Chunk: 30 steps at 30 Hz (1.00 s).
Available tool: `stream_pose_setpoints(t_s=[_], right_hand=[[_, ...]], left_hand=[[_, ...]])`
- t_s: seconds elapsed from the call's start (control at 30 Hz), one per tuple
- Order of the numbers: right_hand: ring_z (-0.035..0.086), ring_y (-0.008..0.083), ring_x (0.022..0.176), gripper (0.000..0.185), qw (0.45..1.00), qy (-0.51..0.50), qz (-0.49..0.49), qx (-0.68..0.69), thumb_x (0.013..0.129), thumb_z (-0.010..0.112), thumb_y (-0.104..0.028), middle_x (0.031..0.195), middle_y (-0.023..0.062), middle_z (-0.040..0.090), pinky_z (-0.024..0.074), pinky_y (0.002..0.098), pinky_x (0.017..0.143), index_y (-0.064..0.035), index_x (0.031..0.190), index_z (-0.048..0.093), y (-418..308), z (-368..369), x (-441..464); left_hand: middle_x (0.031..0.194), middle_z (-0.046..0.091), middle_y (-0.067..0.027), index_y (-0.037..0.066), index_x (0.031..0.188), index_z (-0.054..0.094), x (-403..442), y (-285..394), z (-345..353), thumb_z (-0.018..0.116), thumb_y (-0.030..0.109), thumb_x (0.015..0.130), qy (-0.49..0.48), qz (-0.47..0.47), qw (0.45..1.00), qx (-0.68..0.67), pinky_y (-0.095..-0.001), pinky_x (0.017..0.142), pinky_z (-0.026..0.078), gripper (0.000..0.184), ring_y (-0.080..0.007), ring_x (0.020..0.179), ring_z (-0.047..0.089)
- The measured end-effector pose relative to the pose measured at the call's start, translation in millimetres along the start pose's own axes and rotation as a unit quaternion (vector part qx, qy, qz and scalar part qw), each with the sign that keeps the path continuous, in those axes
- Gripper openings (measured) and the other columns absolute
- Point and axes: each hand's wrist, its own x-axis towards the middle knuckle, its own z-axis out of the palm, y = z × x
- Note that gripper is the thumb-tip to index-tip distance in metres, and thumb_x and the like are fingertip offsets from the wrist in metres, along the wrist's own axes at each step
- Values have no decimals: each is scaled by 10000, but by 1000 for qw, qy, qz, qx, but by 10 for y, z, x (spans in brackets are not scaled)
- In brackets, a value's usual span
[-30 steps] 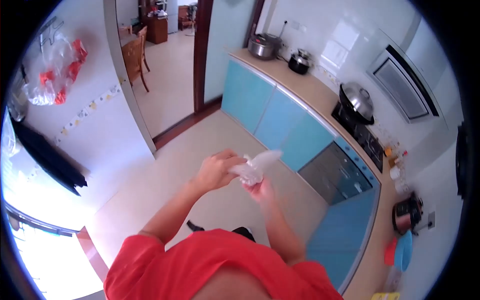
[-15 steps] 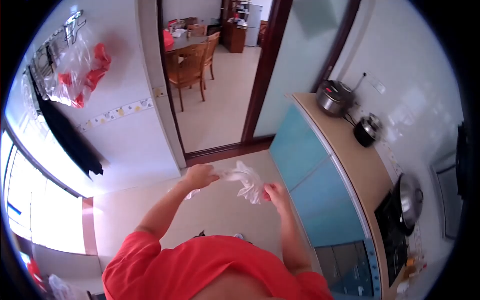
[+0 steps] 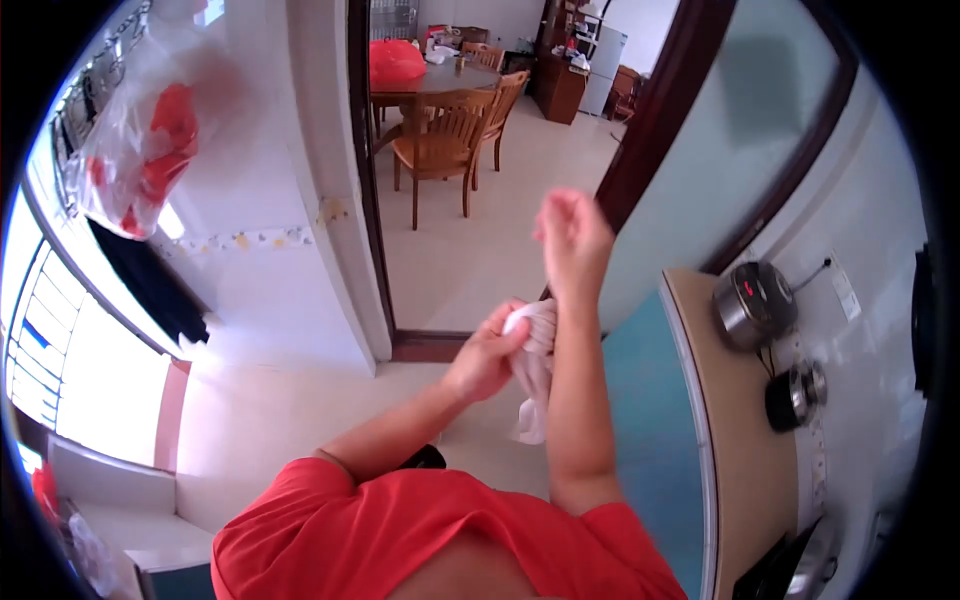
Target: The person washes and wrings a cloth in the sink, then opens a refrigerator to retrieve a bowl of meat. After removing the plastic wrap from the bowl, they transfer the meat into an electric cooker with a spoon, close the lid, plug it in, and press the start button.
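Observation:
My left hand point(image 3: 487, 355) is closed on a thin, whitish, crumpled piece of soft material point(image 3: 537, 375). It is bunched in folds near my thumb, and its loose end hangs down beside my right forearm. Whether it is plastic or cloth I cannot tell. Just above and to the right, my right hand point(image 3: 576, 248) is raised with its fingers curled in, and nothing shows in them. The right wrist is close to the bunched material, partly in front of it.
A teal cabinet with a tan countertop point(image 3: 735, 430) runs along the right. On it stand a rice cooker point(image 3: 755, 305) and a small pot point(image 3: 795, 395). Ahead, a doorway leads to a wooden chair point(image 3: 445, 145) and table. A plastic bag point(image 3: 135, 150) hangs at left.
The view has turned and moved toward the doorway. My hands have come together from being apart with the whitish material between them; the right hand has let go and risen.

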Motion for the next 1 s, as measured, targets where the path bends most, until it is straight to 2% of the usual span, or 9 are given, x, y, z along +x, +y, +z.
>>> stream_pose_setpoints(t_s=[0.23, 0.37, 0.47, 0.53, 0.6, 0.67, 0.73, 0.87, 1.0], right_hand=[[605, 287, 698, 190, 909, -142, 53, -389, 816, 583, -235, 731, 123, 599, 454, 382, 601, -54, 874, 599, 2481, 229, 577], [528, 281, 884, 228, 761, -438, 87, -470, 826, 567, -242, 938, 107, 546, 389, 392, 760, -87, 993, 571, 3190, 323, 670], [471, 277, 1023, 284, 716, -567, 15, -407, 834, 555, -248, 1093, 96, 507, 341, 400, 879, -112, 1083, 550, 3521, 857, 965], [433, 273, 1116, 329, 703, -617, -12, -353, 839, 547, -251, 1196, 88, 481, 309, 405, 958, -128, 1143, 536, 4133, 1367, 1182], [394, 270, 1209, 376, 716, -616, -45, -326, 844, 539, -255, 1300, 80, 454, 277, 410, 1038, -145, 1203, 522, 4580, 1829, 1429], [379, 267, 1255, 403, 755, -572, -119, -298, 834, 553, -201, 1335, 76, 453, 288, 411, 1056, -142, 1232, 519, 4248, 1995, 1781], [388, 264, 1255, 424, 796, -499, -208, -271, 810, 588, -90, 1303, 76, 476, 342, 410, 1014, -120, 1229, 528, 3606, 2071, 2218], [434, 251, 1226, 477, 963, -267, -15, -39, 822, 592, -105, 1268, 113, 493, 380, 382, 977, -54, 1270, 438, 4042, 2314, 2834], [376, 298, 1236, 490, 897, -357, 94, 244, 859, 559, -136, 1310, 178, 398, 322, 362, 1004, 11, 1291, 381, 4847, 3142, 3257]], left_hand=[[1008, 544, -22, 89, 1116, 503, 1497, 949, -828, 573, 134, 907, -138, -18, 969, 203, -239, 693, 467, 226, -107, 868, 538], [966, 551, -91, 41, 981, 543, 2297, 635, -737, 725, 300, 776, -365, 150, 819, 417, -352, 764, 443, 377, -231, 882, 559], [918, 570, -116, 44, 920, 564, 2910, 495, -1301, 686, 337, 753, -172, 98, 803, 562, -398, 698, 458, 360, -295, 802, 587], [879, 587, -145, 60, 858, 590, 3468, 603, -2099, 634, 355, 732, 43, 113, 641, 758, -453, 655, 457, 324, -337, 771, 594], [721, 604, -134, 129, 742, 618, 3798, 1254, -2850, 621, 301, 681, 108, 138, 599, 781, -458, 587, 484, 182, -333, 701, 603], [725, 613, -104, 112, 800, 619, 4014, 1725, -3649, 625, 237, 741, 274, 112, 612, 733, -356, 589, 493, 138, -240, 694, 621], [745, 618, -45, 92, 820, 594, 4066, 2198, -3833, 607, 245, 835, 376, 133, 846, 353, -293, 600, 491, 155, -144, 698, 613], [825, 602, -22, 78, 864, 581, 4525, 2737, -4103, 580, 346, 892, 204, 84, 957, 188, -247, 635, 493, 269, -90, 716, 579], [818, 605, -25, 72, 921, 593, 5386, 3259, -3841, 557, 451, 884, 167, 143, 969, 111, -269, 709, 493, 382, -120, 724, 587]])
